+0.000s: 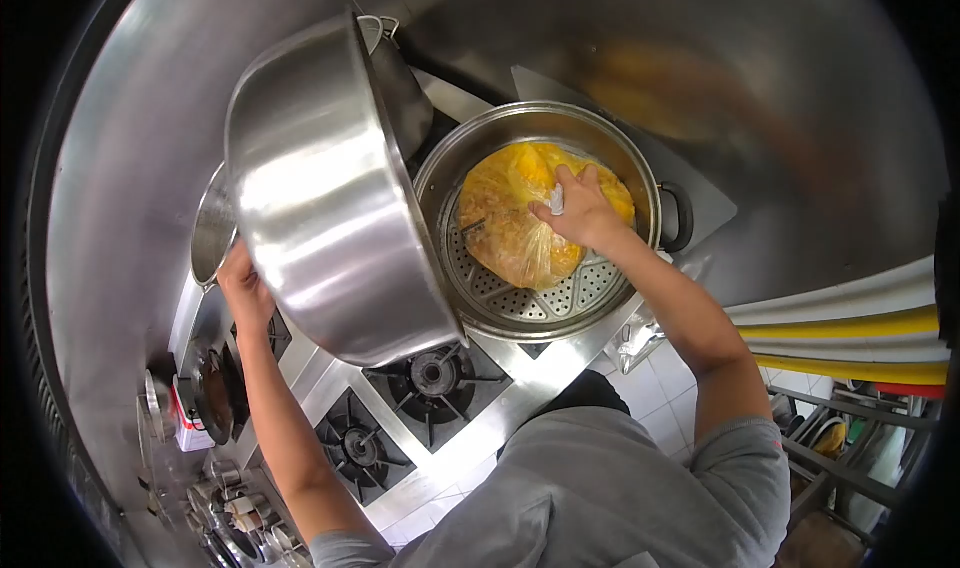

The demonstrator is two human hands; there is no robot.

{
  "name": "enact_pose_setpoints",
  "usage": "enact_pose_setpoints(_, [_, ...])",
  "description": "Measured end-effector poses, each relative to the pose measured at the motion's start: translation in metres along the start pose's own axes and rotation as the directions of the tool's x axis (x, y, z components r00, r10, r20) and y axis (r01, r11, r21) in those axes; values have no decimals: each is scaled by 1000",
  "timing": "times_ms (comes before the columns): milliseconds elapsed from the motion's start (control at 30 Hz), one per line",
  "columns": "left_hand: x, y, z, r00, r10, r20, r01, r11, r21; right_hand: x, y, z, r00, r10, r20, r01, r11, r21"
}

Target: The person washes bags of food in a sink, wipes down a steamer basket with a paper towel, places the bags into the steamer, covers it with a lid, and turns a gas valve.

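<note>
My left hand (246,286) is closed on the lower left side of a big stainless steel bowl (310,198), which it holds up tilted on its side above the stove. To the right stands a steamer pot (470,313) with a perforated tray (490,280) inside. On that tray rests a clear plastic bag (500,213) filled with yellow and brownish food. My right hand (578,208) reaches into the pot, its fingers closed on the gathered top of the bag. A bit of white (557,200) shows between thumb and fingers.
Gas burners (435,373) sit in front of the pot. Behind the bowl is a tall metal pot (405,98); left of it is a strainer (212,228). Several pans and utensils (235,508) stand at lower left. A metal rack (840,458) is at right.
</note>
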State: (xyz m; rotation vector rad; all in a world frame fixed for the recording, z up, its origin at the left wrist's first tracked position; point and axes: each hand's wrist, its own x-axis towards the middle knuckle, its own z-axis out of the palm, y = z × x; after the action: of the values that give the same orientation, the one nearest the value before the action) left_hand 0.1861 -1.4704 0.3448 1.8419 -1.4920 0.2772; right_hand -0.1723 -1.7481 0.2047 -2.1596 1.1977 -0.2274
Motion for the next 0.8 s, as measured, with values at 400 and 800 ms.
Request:
enact_pose_setpoints(400, [-19, 14, -4, 961, -207, -183, 200, 978, -56, 32, 0, 14, 971, -208, -121, 209, 978, -3])
enact_pose_setpoints(800, [-87, 53, -119, 915, -403, -10, 403, 914, 43, 39, -25, -36, 879, -365, -306, 444, 860, 250])
